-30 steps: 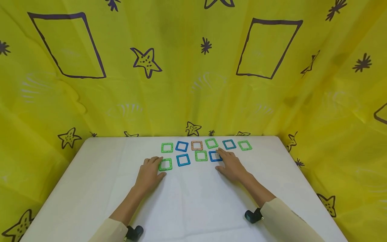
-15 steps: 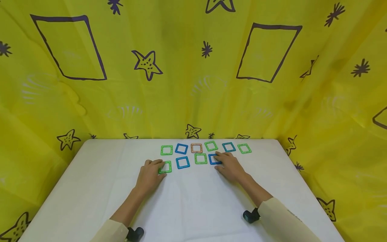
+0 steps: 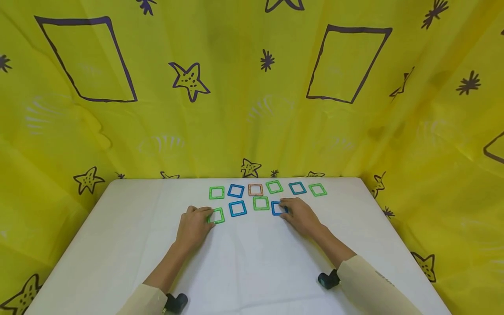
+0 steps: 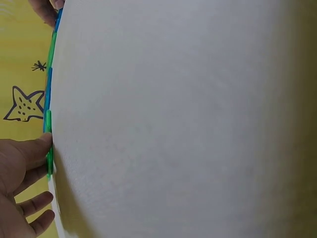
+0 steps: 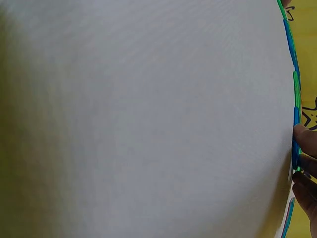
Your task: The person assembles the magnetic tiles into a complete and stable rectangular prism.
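Note:
In the head view my left hand (image 3: pixel 193 227) pinches the left side of a green square tile frame (image 3: pixel 222 214), the front row's leftmost piece. The left wrist view shows the thumb (image 4: pixel 40 146) on the near edge of this green tile (image 4: pixel 48 121), with fingers behind it. My right hand (image 3: pixel 302 216) holds the right side of a blue square tile frame (image 3: pixel 272 208) at the front row's other end. Seen from the right wrist, its thumb (image 5: pixel 303 135) lies against the blue tile (image 5: pixel 295 148). Between them lie another blue tile (image 3: pixel 238 215) and a green tile (image 3: pixel 261 209).
A back row of square frames runs along the far edge of the white table (image 3: pixel 252 271): green (image 3: pixel 217 198), blue (image 3: pixel 236 185), orange (image 3: pixel 255 194), green (image 3: pixel 274 182), blue (image 3: pixel 297 193) and green (image 3: pixel 317 194). A yellow patterned curtain (image 3: pixel 220 131) stands behind and at both sides.
My left thumb and fingers have drawn together on the green tile, which has turned slightly. My right thumb has moved in to the blue tile, which has shifted a little toward me.

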A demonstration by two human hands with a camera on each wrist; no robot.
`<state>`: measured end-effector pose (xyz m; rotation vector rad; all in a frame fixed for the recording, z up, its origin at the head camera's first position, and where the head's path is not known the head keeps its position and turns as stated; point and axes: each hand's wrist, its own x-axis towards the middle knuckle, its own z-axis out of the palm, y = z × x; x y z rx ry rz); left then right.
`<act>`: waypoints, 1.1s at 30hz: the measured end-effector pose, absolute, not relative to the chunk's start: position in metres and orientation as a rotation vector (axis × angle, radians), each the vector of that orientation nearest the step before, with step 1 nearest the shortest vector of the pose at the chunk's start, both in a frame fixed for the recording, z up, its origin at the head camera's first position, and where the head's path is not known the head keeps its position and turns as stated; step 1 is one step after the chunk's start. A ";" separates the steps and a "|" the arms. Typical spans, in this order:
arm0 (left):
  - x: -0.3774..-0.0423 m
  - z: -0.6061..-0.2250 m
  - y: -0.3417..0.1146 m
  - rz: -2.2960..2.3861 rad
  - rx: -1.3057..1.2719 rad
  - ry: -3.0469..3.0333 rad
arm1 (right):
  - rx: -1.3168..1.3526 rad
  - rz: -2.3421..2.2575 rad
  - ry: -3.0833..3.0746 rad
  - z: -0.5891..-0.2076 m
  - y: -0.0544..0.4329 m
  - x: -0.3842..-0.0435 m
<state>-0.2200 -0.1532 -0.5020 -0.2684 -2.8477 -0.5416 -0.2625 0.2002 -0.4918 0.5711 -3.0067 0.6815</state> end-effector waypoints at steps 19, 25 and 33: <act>-0.208 -0.502 -0.157 -0.705 -0.239 -2.856 | 0.516 0.797 -3.038 -0.488 0.204 -0.258; -0.204 -0.503 -0.160 -0.759 -0.254 -2.849 | 0.543 0.805 -3.033 -0.487 0.206 -0.255; -0.200 -0.503 -0.168 -0.906 -0.262 -2.869 | 0.563 0.803 -3.013 -0.490 0.209 -0.251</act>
